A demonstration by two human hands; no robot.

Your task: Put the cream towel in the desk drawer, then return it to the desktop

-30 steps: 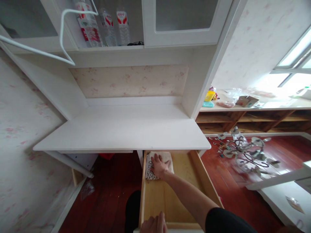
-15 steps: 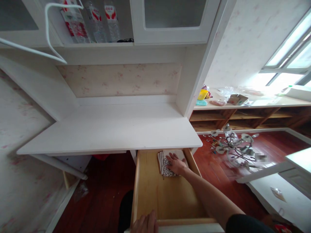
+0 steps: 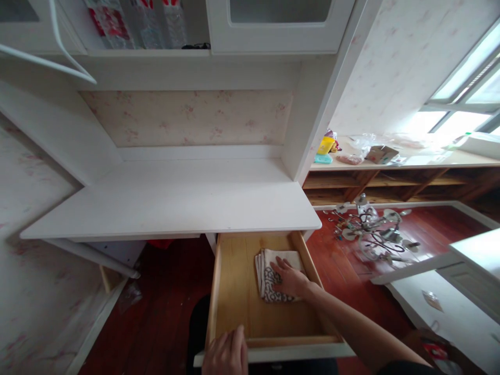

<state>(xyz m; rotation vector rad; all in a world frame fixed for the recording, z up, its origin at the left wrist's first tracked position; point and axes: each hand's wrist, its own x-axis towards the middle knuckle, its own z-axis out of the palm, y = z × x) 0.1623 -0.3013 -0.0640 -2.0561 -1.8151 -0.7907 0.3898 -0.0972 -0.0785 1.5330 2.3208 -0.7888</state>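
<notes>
A wooden drawer [image 3: 234,312] is pulled out from under the white desk [image 3: 183,208]. Inside it, toward the right side, lies a folded cream cloth with a dark scroll pattern [image 3: 269,291]. My right hand [image 3: 292,281] rests flat on top of this cloth, fingers spread and pressing against it. At the drawer's front left corner, my left hand [image 3: 226,351] has its fingers closed over the front edge; the fingertips and thumb are partly hidden.
Plastic bottles [image 3: 144,26] stand in the cabinet above the desk, and a white curved wire [image 3: 47,62] hangs at upper left. To the right, a chandelier [image 3: 371,229] lies on the red floor, before a low wooden shelf [image 3: 390,179] with bags and a box on top.
My right hand and the cloth under it have moved from near the back of the drawer toward its front. My left hand stays at the front corner. The view has tilted down slightly.
</notes>
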